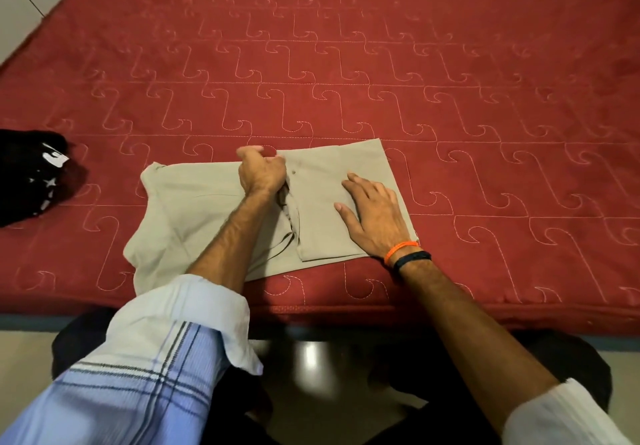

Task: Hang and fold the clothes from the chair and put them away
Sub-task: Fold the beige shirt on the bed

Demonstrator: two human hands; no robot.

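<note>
Head view looks down on a red quilted bedspread (346,63) with pale stitched curls, where a beige garment (332,209) lies near the near edge, a little left of centre. Its right part is folded into a flat, neat rectangle with a small dark button showing near its far edge; its left part is looser and rumpled, with a corner hanging toward the near edge of the bed. The left hand (261,170) sits at the far edge of the garment, about at its middle, with fingers curled and gripping a bunch of the cloth; the fingertips themselves are blurred. The right hand (374,212) lies flat on the folded right part, palm down, fingers straight and slightly spread, pressing the cloth to the bed. An orange band (400,249) and a dark band (412,259) circle the right wrist. The left forearm comes out of a rolled-up light blue sleeve (149,358) with dark stripes. Far to the left, well apart from the beige garment, a black garment (31,177) with white marks lies crumpled on the bedspread.
</note>
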